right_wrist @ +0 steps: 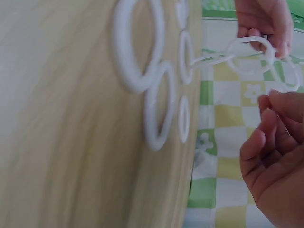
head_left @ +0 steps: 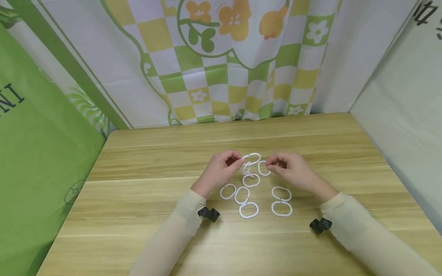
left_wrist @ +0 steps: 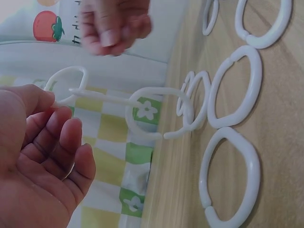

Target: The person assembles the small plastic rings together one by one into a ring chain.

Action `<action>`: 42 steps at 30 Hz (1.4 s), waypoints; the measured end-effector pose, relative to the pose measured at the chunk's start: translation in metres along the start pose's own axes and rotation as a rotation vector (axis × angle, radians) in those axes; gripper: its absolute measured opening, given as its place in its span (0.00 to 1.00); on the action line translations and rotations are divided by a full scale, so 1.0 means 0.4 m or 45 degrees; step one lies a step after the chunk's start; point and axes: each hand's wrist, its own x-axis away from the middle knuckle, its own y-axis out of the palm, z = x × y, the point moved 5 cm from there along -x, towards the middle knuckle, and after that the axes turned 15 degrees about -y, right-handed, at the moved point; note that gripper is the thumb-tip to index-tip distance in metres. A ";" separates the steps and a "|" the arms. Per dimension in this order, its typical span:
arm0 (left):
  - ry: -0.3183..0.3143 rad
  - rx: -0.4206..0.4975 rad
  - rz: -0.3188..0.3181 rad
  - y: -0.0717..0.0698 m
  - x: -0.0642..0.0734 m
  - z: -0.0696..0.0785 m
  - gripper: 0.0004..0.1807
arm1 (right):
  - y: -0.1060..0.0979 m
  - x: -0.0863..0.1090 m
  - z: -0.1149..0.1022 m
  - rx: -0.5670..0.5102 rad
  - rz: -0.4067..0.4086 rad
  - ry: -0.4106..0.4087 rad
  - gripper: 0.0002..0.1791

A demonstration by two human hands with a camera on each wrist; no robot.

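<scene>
My left hand [head_left: 221, 168] pinches a white oval chain link [left_wrist: 86, 78] between thumb and forefinger, raised over the table. A second link [left_wrist: 107, 98] hangs from it, seen nearly edge-on in the left wrist view, and joins a third link [left_wrist: 159, 90] lower down. In the right wrist view my right hand [right_wrist: 278, 142] is close beside the raised links, fingers loosely bent and fingertips near one link's edge. Between those fingers I see no link. Below the right fingertips, in the head view, another link [head_left: 259, 168] overlaps the hand's outline.
Several more white links lie on the wooden table [head_left: 138, 218]: a cluster with one link [head_left: 249, 218] nearest me, and a touching pair with its lower link [head_left: 281, 216] to the right. A checked curtain [head_left: 217, 76] hangs behind the table; a green sheet [head_left: 45, 138] hangs left.
</scene>
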 end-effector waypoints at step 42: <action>0.078 -0.077 -0.011 -0.003 0.006 0.009 0.04 | 0.014 0.019 -0.008 0.117 -0.320 -0.056 0.05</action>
